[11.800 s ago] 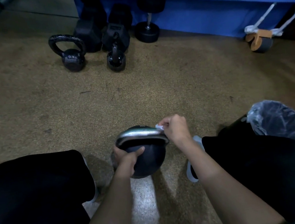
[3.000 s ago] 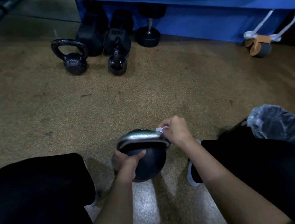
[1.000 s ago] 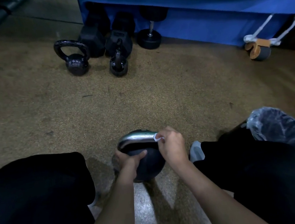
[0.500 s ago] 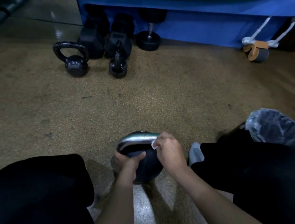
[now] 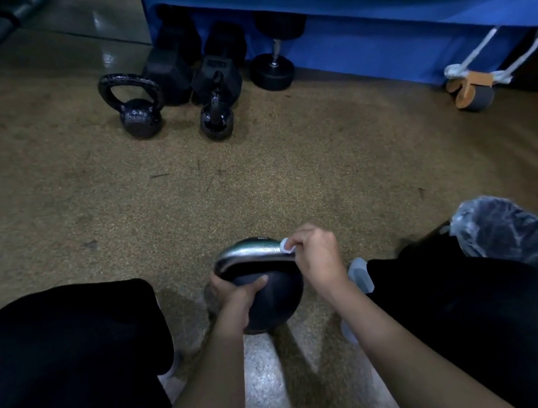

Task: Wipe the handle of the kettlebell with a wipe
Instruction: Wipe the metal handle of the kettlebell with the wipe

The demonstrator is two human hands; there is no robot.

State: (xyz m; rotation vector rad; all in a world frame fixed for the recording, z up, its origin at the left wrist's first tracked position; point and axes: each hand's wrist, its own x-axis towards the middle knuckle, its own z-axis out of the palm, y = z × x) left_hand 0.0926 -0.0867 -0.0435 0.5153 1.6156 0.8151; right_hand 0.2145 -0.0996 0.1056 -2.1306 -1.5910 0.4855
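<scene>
While left hand (image 5: 239, 294) grips the kettlebell (image 5: 273, 307), right hand (image 5: 318, 255) curled round wipe (image 5: 285, 246) at right end of handle (image 5: 250, 253)

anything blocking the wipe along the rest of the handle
Nothing visible. The right hand pinches the wipe at the right end of the handle; the rest is bare, and the left hand grips the kettlebell below it.

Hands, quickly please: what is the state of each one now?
Left hand: closed, gripping the kettlebell by its body.
Right hand: closed, pinching the wipe on the handle.
</scene>
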